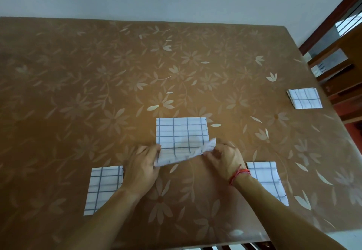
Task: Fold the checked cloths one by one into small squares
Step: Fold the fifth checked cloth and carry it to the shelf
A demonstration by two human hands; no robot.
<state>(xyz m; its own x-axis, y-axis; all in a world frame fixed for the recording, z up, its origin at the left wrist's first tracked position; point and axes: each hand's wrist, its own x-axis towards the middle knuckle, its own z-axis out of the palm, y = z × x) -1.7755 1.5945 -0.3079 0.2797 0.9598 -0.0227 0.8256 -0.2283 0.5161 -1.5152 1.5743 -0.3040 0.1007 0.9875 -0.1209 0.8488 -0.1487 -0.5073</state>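
Note:
A white cloth with dark checks (181, 134) lies folded in the middle of the table. Its near edge is lifted off the surface. My left hand (142, 165) pinches the near left corner and my right hand (225, 157) pinches the near right corner, which curls upward. A checked cloth (103, 187) lies flat at the near left, partly under my left forearm. Another checked cloth (268, 179) lies at the near right, partly under my right wrist. A small folded checked square (304, 98) sits at the table's right edge.
The table (98, 83) has a brown cover with a pale flower pattern. A wooden chair (338, 69) stands beyond the right edge. A pale wall runs behind the far edge. Wooden chair slats (235, 246) show at the near edge.

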